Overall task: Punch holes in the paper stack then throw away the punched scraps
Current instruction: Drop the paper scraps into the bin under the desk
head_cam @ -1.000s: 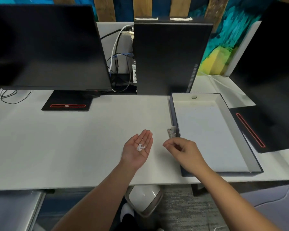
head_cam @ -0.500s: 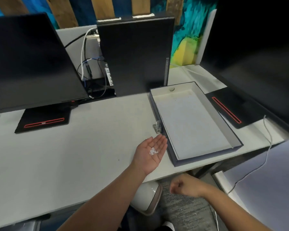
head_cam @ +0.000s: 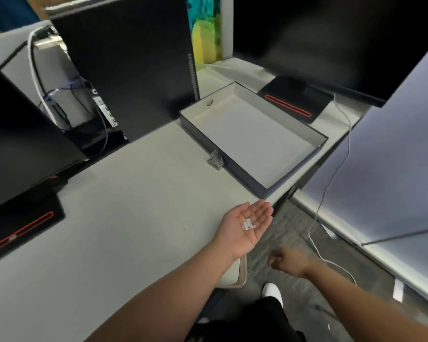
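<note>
head view: the left hand (head_cam: 245,224) is lying palm up and flat open at the desk's (head_cam: 134,206) near edge, cradling the punched scraps (head_cam: 248,224), a small white heap resting loose on the palm. they look feather-light and likely to scatter, so a cupped palm seems safer than any pinch. the right hand (head_cam: 286,264) is hanging below desk level, curled loosely, seemingly gripping nothing. the paper stack (head_cam: 252,134) is lying in the box tray (head_cam: 232,156). a white bin (head_cam: 235,272) is showing just under the edge, with open floor beside it.
</note>
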`<act>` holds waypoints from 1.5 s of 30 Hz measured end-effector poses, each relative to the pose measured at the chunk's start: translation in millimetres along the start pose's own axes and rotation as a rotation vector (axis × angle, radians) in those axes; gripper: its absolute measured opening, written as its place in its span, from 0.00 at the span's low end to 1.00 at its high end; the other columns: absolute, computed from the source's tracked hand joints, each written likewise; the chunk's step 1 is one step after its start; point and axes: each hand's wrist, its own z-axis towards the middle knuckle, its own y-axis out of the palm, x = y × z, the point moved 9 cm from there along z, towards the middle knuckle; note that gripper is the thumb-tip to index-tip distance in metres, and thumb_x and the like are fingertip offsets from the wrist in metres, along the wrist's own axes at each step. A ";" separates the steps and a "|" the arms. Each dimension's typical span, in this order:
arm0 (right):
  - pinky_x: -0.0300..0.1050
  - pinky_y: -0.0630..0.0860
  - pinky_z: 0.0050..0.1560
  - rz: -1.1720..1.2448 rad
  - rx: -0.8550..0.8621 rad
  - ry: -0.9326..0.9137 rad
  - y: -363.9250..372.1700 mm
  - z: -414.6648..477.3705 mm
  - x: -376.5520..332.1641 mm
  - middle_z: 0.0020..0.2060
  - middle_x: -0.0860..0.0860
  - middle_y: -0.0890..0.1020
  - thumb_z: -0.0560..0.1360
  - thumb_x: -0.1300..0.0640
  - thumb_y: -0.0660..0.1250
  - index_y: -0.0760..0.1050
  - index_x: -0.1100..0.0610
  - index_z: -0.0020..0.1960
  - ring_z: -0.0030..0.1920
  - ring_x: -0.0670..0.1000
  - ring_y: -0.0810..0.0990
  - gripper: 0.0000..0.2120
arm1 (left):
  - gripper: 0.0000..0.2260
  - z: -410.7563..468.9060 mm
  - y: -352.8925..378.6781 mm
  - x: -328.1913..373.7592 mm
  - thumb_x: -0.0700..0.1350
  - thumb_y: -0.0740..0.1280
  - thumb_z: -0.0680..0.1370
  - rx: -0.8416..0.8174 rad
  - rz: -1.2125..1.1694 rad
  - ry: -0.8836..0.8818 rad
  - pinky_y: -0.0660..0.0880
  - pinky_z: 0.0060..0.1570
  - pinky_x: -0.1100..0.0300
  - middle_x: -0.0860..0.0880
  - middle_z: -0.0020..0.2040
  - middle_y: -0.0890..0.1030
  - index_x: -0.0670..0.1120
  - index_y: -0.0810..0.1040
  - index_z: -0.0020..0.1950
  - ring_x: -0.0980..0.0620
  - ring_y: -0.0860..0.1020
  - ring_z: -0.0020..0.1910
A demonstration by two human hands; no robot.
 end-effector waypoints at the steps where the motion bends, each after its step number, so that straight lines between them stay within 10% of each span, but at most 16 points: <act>1: 0.33 0.69 0.38 0.022 0.017 0.017 4.1 1.2 3.7 0.43 0.49 0.78 0.73 0.62 0.61 0.78 0.54 0.48 0.44 0.46 0.75 0.09 | 0.18 -0.4 -3.5 -6.4 0.43 0.59 0.80 -0.005 0.010 -0.017 0.82 0.43 0.54 0.40 0.45 0.85 0.35 0.84 0.44 0.45 0.85 0.42; 9: 0.43 0.72 0.54 0.052 0.091 0.120 40.3 18.1 37.4 0.55 0.59 0.81 0.77 0.59 0.60 0.77 0.63 0.56 0.56 0.56 0.78 0.13 | 0.19 10.9 -82.5 -69.3 0.43 0.58 0.80 0.107 0.086 -0.122 0.83 0.43 0.55 0.39 0.45 0.85 0.35 0.85 0.42 0.45 0.85 0.43; 35: 0.46 0.70 0.63 0.066 0.031 0.098 165.8 231.1 59.9 0.65 0.60 0.74 0.77 0.62 0.55 0.66 0.56 0.70 0.64 0.60 0.72 0.22 | 0.16 133.1 -358.7 -38.1 0.44 0.52 0.82 0.447 -0.017 0.101 0.71 0.61 0.52 0.37 0.61 0.77 0.35 0.76 0.54 0.43 0.74 0.62; 45: 0.49 0.69 0.62 0.043 -0.018 0.066 179.9 246.0 56.7 0.63 0.64 0.74 0.76 0.62 0.58 0.63 0.57 0.71 0.63 0.63 0.73 0.23 | 0.27 166.6 -398.9 -54.1 0.53 0.47 0.83 0.591 0.014 0.004 0.58 0.72 0.48 0.36 0.74 0.64 0.35 0.61 0.73 0.42 0.61 0.75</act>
